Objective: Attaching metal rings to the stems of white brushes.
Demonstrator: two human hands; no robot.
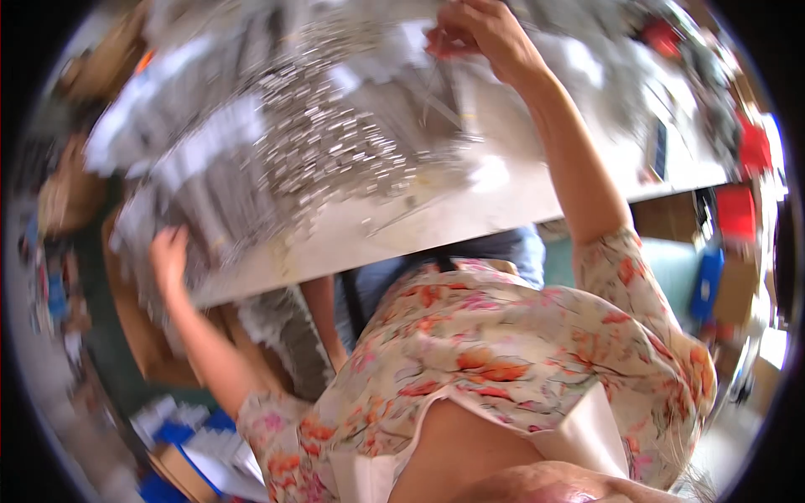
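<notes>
My left hand [170, 256] is at the table's left edge with its fingers curled against a bundle of grey strands or thin bagged pieces [205, 163]. Blur hides whether it grips any of them. Far across the table, my right hand [478, 33] has its fingers pinched together. Thin light lines show below it, but I cannot make out what it holds. Between my hands a heap of small shiny metal pieces [327, 126] spreads over the white table [503, 197]. A thin rod-like piece [402, 220] lies near the front edge.
More grey and white bundles cover the far side. A dark flat object [660, 149] lies at the table's right. Beyond are red bins [736, 211] and a blue box [706, 283]. An open cardboard box [134, 310] stands below left, with blue and white boxes [197, 448] nearer.
</notes>
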